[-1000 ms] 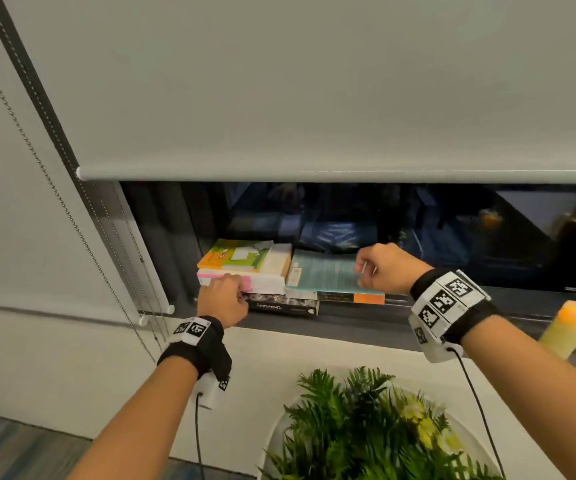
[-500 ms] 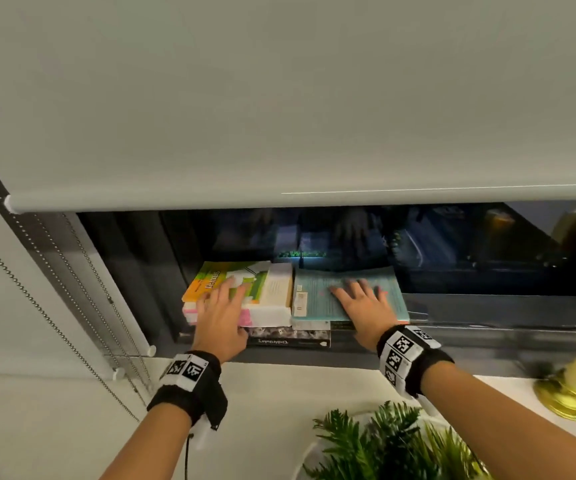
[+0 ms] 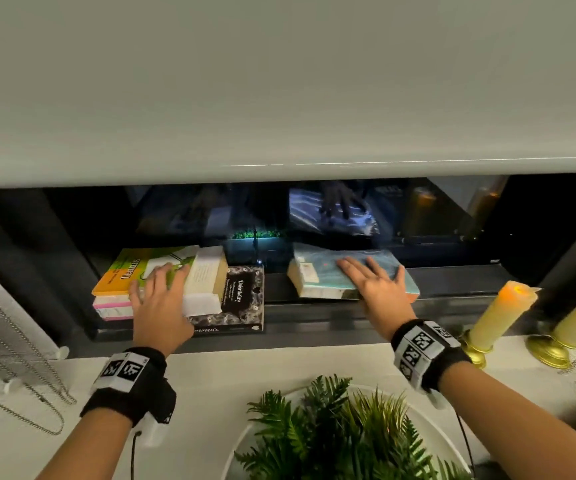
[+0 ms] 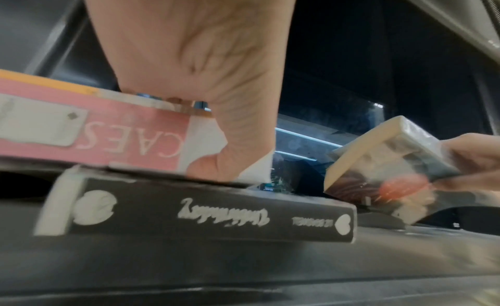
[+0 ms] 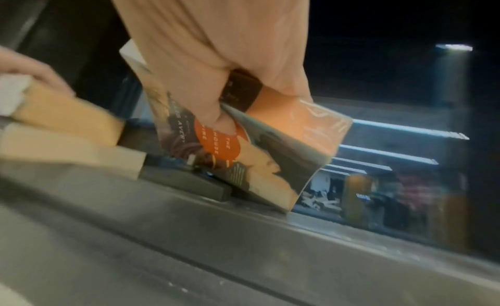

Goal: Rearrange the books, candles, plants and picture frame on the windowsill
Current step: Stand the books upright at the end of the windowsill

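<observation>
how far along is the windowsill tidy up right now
Early. Done: little; the black book lies partly uncovered. In hand: the right hand grips the teal-covered books, set apart from the stack under the left hand. Left: two candles, the plant; no picture frame in view.

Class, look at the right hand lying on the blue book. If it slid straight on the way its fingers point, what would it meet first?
Probably the window glass behind the blue book: the right hand points toward it, with nothing visible between, though depth is unclear.
</observation>
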